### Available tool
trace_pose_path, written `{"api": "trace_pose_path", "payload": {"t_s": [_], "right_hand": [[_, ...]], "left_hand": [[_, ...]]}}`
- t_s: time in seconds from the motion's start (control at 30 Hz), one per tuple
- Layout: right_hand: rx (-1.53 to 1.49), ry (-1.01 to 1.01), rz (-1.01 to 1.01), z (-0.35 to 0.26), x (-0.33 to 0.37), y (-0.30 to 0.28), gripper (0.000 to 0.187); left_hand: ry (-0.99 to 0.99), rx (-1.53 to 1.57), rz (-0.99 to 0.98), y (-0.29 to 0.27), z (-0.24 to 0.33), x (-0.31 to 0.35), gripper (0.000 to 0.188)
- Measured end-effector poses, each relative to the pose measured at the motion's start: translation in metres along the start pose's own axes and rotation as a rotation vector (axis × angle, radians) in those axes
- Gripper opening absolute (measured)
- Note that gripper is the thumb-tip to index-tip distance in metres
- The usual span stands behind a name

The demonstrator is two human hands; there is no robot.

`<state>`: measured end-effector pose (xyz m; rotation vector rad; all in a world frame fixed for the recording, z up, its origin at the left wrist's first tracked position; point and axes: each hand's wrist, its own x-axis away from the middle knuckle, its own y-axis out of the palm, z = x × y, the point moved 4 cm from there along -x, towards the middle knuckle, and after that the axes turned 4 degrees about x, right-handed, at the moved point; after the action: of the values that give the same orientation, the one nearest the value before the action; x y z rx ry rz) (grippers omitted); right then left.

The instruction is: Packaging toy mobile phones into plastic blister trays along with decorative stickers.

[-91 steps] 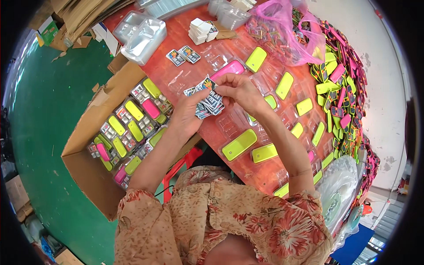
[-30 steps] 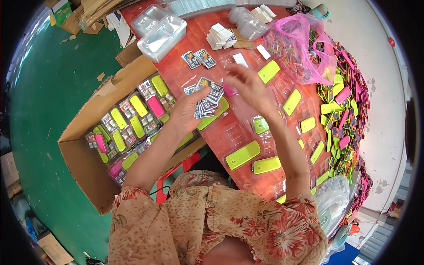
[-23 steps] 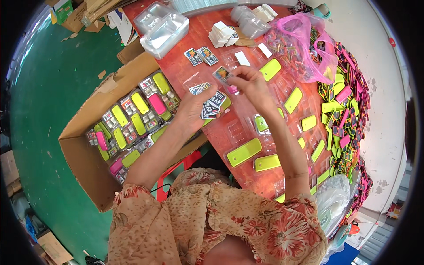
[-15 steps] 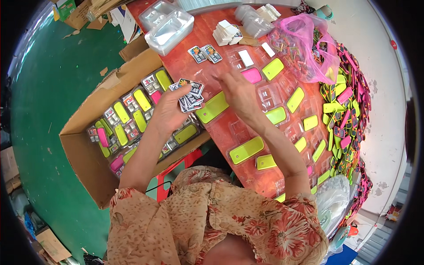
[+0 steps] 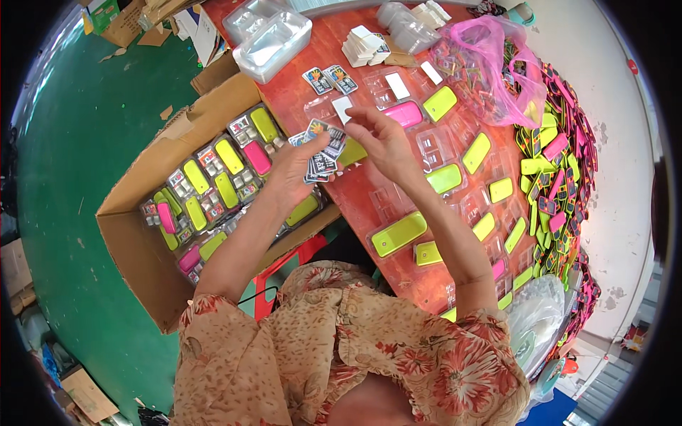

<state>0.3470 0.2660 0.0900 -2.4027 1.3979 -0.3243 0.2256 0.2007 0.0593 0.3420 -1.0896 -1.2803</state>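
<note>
My left hand is closed around a fanned stack of small black printed cards, with the thumb on top. Close to the right edge of the fan is my right hand, its fingers curled and the thumb and forefinger apart; I see nothing between them. Just beyond its fingertips, a white card lies in a clear plastic tray. Below the hands, a yellow-green phone-shaped case is partly hidden by the cards and my right hand.
Left of the red table, a cardboard box holds packed trays. More trays with yellow or pink cases cover the table. Farther back are card stacks, empty trays and a pink bag. A case heap lies right.
A white card now shows in the tray beyond my hands. My left hand has moved right and slightly away with the fanned cards; my right hand's thumb and forefinger have spread.
</note>
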Motion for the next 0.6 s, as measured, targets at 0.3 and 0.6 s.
{"api": "trace_pose_path", "payload": {"t_s": [0.3,0.6], "right_hand": [[-0.23,0.139,-0.076,-0.01,0.023,-0.039,0.015],[-0.398,0.266,0.163,0.006,0.059,-0.058,0.009]], "left_hand": [[-0.047,-0.129,-0.231,0.04,-0.024,-0.001,0.023],[-0.092,-0.154,-0.266,0.054,-0.046,-0.004,0.022]]}}
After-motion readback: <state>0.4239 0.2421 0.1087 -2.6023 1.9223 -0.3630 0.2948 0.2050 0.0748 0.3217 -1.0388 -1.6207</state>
